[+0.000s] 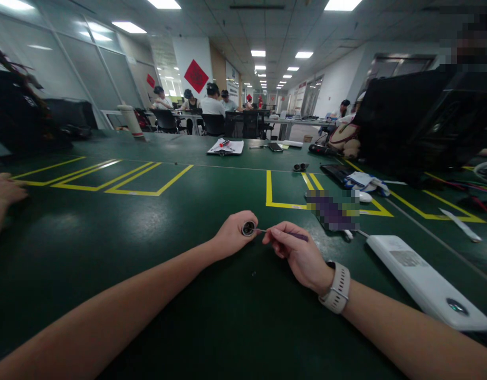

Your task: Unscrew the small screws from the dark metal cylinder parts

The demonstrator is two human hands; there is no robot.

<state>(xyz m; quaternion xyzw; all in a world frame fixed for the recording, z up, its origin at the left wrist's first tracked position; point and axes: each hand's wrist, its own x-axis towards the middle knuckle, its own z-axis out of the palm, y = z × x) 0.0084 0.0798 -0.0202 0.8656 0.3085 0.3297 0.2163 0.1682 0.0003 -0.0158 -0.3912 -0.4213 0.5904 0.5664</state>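
My left hand (235,232) is curled round a metal-rimmed cylinder (248,228), its round mouth facing up toward me, while my right hand (294,252) pinches a slim screwdriver-like tool (297,236) by its purple handle, thumb and fingers close together. The thin shaft points left and meets the rim; whether its tip sits inside the mouth or only against the edge, I cannot tell. I judge the step in hand to be work on the inside of that cylinder, and it seems to call for a firm left hold and a small, careful turn or probe from the right. So: one cylinder and one tool, both held above the green table (227,327). Below them lies one small dark piece (253,274), too tiny to identify. I wear one watch (338,287) on my right wrist. Farther right are one white power bank (425,279) and a crumpled blue-and-white cloth (365,182); beyond, two small dark round pieces (301,167) stand side by side, near one clipboard (225,149) with papers. One hand of another person (6,192) shows at the left edge, well apart from mine.
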